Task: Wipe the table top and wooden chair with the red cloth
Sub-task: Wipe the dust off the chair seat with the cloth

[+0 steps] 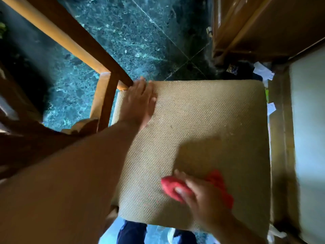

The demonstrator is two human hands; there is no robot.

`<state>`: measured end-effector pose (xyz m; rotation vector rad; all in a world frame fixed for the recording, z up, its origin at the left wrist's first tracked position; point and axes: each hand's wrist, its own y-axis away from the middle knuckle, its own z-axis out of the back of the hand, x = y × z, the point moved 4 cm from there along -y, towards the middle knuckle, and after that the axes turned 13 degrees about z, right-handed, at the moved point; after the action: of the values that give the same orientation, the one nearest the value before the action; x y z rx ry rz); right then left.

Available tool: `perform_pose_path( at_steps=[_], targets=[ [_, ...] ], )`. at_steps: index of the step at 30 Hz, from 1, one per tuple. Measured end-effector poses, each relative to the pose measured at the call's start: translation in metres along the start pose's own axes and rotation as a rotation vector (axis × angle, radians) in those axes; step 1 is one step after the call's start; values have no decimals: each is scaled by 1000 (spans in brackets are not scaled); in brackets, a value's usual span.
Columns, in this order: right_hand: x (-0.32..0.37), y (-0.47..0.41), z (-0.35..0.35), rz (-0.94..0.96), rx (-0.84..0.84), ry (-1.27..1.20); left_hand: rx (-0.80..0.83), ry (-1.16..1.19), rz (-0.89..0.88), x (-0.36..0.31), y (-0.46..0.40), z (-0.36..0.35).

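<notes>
The wooden chair (105,95) stands below me, its woven beige seat cushion (211,120) filling the middle of the view. My right hand (204,199) is shut on the red cloth (171,187) and presses it onto the near part of the cushion; more cloth shows behind the hand. My left hand (139,103) lies flat with fingers apart on the cushion's far left corner, next to the chair's wooden frame. The hand and cloth are blurred.
Dark green marble floor (133,36) lies beyond the chair. A wooden cabinet (263,27) stands at the upper right, a pale surface (309,129) at the right edge. Scraps of paper (263,70) lie between them. My legs and shoes (133,233) show below the seat.
</notes>
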<state>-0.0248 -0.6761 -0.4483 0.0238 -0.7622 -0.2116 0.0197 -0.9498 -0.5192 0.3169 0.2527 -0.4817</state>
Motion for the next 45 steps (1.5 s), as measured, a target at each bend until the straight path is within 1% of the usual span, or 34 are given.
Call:
perform_pose_path(
  at_steps=[2, 3, 4, 6, 7, 8, 10, 12, 13, 15, 18, 19, 20, 21, 22, 23, 25, 26, 27, 28, 29, 30, 31, 32, 33, 35, 36, 38, 39, 40, 41, 42, 43, 45],
  targets=[
    [-27, -14, 48, -203, -230, -148, -75, 102, 213, 17, 62, -4],
    [-40, -29, 70, -238, -315, -202, -93, 110, 275, 23, 93, -8],
    [-52, -50, 89, -237, -389, -191, -89, 94, 305, 29, 117, -12],
    [-63, -105, 116, -175, -442, -88, -68, 48, 320, 36, 138, -23],
    [-64, -138, 119, -117, -423, -40, -72, 30, 323, 38, 137, -27],
    [-63, -170, 113, -34, -362, 13, -87, 13, 324, 40, 134, -30],
    [-59, -228, 81, 129, -178, 99, -126, 7, 307, 41, 130, -37],
    [-55, -263, 35, 185, 19, 287, -158, 25, 279, 44, 130, -43],
    [-51, -266, 14, 190, 74, 405, -179, 34, 267, 45, 130, -46],
    [-37, -237, -14, 266, 86, 603, -202, 46, 257, 48, 128, -49],
    [-14, -128, -27, 529, 201, 535, -199, 28, 267, 49, 128, -48],
    [-9, -91, -26, 583, 315, 476, -188, 12, 275, 49, 128, -48],
    [-7, -63, -23, 557, 434, 383, -181, -1, 280, 48, 129, -47],
    [-7, -50, -17, 459, 529, 281, -181, -9, 283, 47, 129, -46],
    [-8, -56, -11, 350, 536, 207, -183, -9, 283, 47, 129, -45],
    [-8, -78, -2, 231, 491, 163, -186, -5, 283, 47, 130, -45],
    [-15, -144, 19, 86, 258, 58, -193, -7, 287, 48, 129, -47],
    [-18, -181, 36, 55, 98, 18, -192, -10, 285, 49, 129, -50],
    [-16, -217, 53, 92, -56, 41, -193, -12, 282, 50, 129, -52],
    [-10, -249, 64, 150, -153, 122, -196, -15, 279, 51, 129, -54],
    [-5, -271, 64, 192, -178, 219, -199, -17, 278, 52, 128, -55],
    [0, -288, 54, 214, -137, 307, -202, -15, 278, 53, 128, -56],
    [5, -298, 36, 245, -42, 376, -207, -12, 277, 53, 127, -57],
    [9, -297, 9, 286, 87, 448, -215, -11, 276, 54, 127, -58],
    [12, -283, -17, 322, 187, 513, -226, -11, 276, 53, 128, -58],
    [15, -234, -44, 482, 224, 681, -239, -1, 266, 52, 128, -58],
    [15, -200, -45, 505, 253, 681, -241, 4, 262, 52, 128, -57],
    [17, -130, -36, 512, 305, 465, -237, -14, 253, 53, 129, -56],
    [15, -100, -27, 489, 348, 345, -234, -19, 250, 53, 129, -55],
    [13, -81, -16, 417, 387, 257, -234, -19, 253, 53, 129, -55],
    [9, -72, -6, 309, 405, 219, -237, -18, 258, 53, 129, -54],
    [4, -73, 7, 226, 383, 248, -239, -12, 262, 53, 129, -54],
    [-2, -84, 22, 173, 314, 272, -240, -2, 261, 52, 128, -54],
    [-12, -123, 55, 90, 140, 238, -237, 14, 260, 52, 128, -56]
  ],
)
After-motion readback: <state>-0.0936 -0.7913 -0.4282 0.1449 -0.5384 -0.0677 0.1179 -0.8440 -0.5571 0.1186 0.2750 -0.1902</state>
